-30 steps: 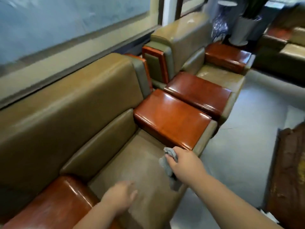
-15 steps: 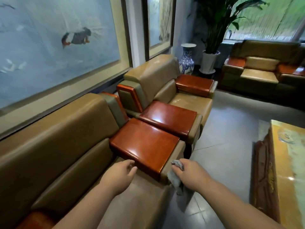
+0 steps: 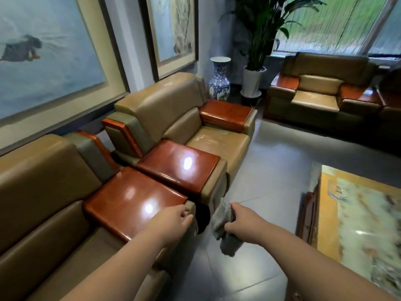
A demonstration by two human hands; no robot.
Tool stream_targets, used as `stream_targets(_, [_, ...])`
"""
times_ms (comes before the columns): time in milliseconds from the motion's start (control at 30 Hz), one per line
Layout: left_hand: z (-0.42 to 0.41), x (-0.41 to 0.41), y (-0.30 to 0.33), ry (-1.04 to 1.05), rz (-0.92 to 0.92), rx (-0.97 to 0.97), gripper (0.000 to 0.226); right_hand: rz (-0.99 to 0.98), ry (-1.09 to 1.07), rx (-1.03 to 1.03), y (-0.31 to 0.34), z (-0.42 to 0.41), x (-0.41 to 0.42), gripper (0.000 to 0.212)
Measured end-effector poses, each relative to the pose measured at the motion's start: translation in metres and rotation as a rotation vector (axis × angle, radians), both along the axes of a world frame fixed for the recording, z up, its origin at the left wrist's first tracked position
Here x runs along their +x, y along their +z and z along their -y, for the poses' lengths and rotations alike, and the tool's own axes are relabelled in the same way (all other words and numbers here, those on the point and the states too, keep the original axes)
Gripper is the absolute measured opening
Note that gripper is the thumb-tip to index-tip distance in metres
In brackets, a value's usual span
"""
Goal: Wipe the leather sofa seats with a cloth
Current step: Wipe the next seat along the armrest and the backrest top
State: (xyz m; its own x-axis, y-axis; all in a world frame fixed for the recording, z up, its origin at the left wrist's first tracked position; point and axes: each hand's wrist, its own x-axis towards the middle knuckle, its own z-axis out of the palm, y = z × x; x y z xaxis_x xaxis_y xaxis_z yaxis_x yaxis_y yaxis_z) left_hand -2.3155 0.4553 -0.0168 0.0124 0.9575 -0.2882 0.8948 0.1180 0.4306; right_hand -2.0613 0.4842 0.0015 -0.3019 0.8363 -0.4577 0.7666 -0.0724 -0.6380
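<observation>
My right hand [image 3: 243, 220] grips a grey cloth [image 3: 223, 230] that hangs in the air over the floor, just past the front corner of the near sofa. My left hand [image 3: 173, 222] hovers with loosely curled fingers at the front edge of the near sofa's glossy red wooden armrest [image 3: 130, 205], holding nothing. The near tan leather sofa [image 3: 43, 192] fills the lower left. A second tan leather armchair [image 3: 217, 142] stands beyond it, its seat cushion showing pale scuffs. A third sofa [image 3: 316, 98] is at the far right under the window.
A marble-topped wooden coffee table [image 3: 355, 216] stands at the right. Grey tiled floor [image 3: 271, 170] runs between table and sofas. A blue-and-white vase [image 3: 219, 81] and a potted plant [image 3: 253, 81] occupy the far corner. Framed paintings [image 3: 54, 57] hang on the left wall.
My view has lifted from the near sofa seat toward the room. My right hand has carried the cloth off the seat to the right, past the armrest; my left hand has moved up to the armrest.
</observation>
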Motion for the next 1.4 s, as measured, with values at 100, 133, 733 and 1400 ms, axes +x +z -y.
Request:
stream_targets(100, [-0.045,0.017,-0.008,-0.044,-0.020,-0.005,0.033,0.039,0.007,0.006,-0.012,-0.043,0.015,0.032])
stream_targets(133, [-0.061,0.019,-0.012,-0.052,-0.026,-0.007,0.036,0.054,0.016,0.017,-0.017,-0.059,0.018,0.029])
stream_targets(733, [-0.411,0.006,-0.058,-0.267,-0.094,-0.134,0.048,0.143,-0.147,0.074,-0.039,-0.361,0.010,0.017])
stream_targets(1400, [-0.687,0.135,-0.124,0.067,-0.048,-0.306,0.042,0.273,0.095,0.193,-0.090,-0.740,0.165,0.020])
